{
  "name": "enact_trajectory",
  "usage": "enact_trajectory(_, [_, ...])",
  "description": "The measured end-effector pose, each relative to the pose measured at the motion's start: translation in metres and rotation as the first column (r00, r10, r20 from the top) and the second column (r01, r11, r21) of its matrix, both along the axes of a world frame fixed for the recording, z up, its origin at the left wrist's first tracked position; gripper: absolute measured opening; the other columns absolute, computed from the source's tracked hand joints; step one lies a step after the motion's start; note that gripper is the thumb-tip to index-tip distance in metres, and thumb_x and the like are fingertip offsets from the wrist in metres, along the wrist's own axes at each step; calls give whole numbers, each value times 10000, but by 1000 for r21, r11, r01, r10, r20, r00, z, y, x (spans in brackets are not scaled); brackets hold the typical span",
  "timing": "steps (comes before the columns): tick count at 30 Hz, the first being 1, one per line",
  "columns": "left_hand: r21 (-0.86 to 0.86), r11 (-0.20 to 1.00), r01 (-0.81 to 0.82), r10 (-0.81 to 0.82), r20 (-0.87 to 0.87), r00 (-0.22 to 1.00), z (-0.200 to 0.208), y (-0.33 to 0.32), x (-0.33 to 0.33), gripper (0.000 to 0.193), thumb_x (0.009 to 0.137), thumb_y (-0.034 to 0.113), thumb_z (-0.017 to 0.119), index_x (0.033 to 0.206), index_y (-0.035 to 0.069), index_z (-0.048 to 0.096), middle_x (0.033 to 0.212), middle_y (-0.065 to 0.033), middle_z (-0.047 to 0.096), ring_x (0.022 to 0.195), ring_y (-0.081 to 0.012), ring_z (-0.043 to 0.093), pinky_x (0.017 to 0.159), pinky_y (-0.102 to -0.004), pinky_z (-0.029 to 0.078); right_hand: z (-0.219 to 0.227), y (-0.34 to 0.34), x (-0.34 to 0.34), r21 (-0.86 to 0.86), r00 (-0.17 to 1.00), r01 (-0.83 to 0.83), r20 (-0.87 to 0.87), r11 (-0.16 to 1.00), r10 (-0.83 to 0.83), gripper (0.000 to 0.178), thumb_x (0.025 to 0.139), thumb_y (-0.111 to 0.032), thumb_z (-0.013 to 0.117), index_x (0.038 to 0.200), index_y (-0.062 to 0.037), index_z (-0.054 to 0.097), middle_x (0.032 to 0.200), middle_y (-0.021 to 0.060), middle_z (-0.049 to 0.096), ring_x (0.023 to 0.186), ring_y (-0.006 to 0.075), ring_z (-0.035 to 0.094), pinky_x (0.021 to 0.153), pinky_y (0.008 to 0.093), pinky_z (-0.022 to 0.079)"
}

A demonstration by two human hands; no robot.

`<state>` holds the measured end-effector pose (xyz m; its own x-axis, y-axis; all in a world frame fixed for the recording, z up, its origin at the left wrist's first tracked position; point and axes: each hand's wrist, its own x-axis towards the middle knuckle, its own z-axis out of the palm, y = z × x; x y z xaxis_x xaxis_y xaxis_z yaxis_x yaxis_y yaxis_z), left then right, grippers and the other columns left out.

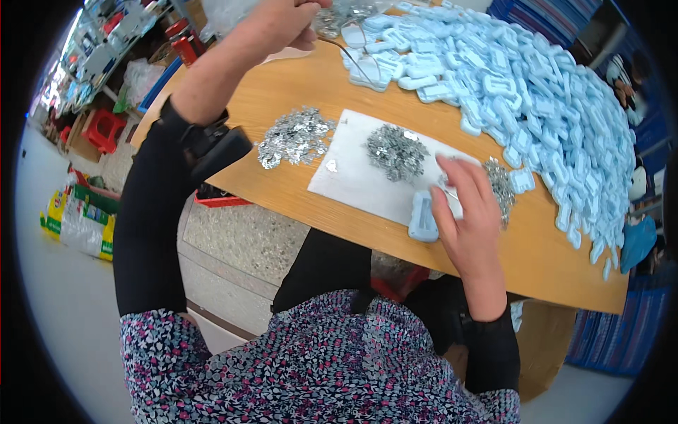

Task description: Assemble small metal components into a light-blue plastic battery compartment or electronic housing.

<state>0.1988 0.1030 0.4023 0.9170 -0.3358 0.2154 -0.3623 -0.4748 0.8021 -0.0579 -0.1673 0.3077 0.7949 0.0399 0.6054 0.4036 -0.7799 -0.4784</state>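
My left hand (286, 25) is raised past the far side of the table, its fingers curled closed; whatever they may hold cannot be made out. Over the right end of a white pad (353, 187), my right hand (472, 219) has thumb and forefinger apart. Close to that thumb, a light blue plastic piece (424, 218) with a slot lies on the pad's near edge. A heap of small silver metal parts (397, 152) sits on the pad. Another metal pile (295, 138) lies left of it, and a third pile (500, 187) is partly behind my right hand.
A large mound of light blue plastic pieces (494, 78) covers the table's far right. A thin dark wire (353, 60) bends near its left end. The wooden table (282, 201) curves toward me. A red stool (104, 131) and bags stand on the floor to the left.
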Motion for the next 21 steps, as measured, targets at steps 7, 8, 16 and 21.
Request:
enact_trajectory(7, [-214,954,209,-285,-434,855,35,-70,-90,458,1019,106,492,1435,-77,442,775,-34,542,641,-105,556,696,-257,619,7,-2,26,-87,970,124,221,989,-102,327,823,-49,754,1141,-28,680,1035,151,652,828,290,640,761,363,520])
enact_trajectory(8, [-217,948,231,-307,-450,838,39,-72,-100,474,1013,88,485,1449,-82,413,768,-29,534,639,-101,551,702,-252,623,6,-10,23,-101,979,101,186,990,-81,282,811,-43,756,1086,-25,696,987,155,665,803,307,646,719,367,516])
enact_trajectory(16, [-693,671,263,-723,-532,441,-2,-45,-127,473,1068,217,421,1381,-138,407,918,-162,639,866,-288,698,800,-376,623,14,-35,-39,331,998,-20,-41,943,36,120,968,-44,636,1060,23,674,910,37,678,799,85,605,705,243,488])
enact_trajectory(21, [-365,782,504,-576,-116,809,-40,-52,-175,412,967,215,555,1316,-2,584,1167,-83,646,968,-112,595,864,-313,539,14,-46,-65,288,996,69,-65,955,-53,118,967,-42,636,1052,36,663,882,28,658,772,82,576,691,228,467])
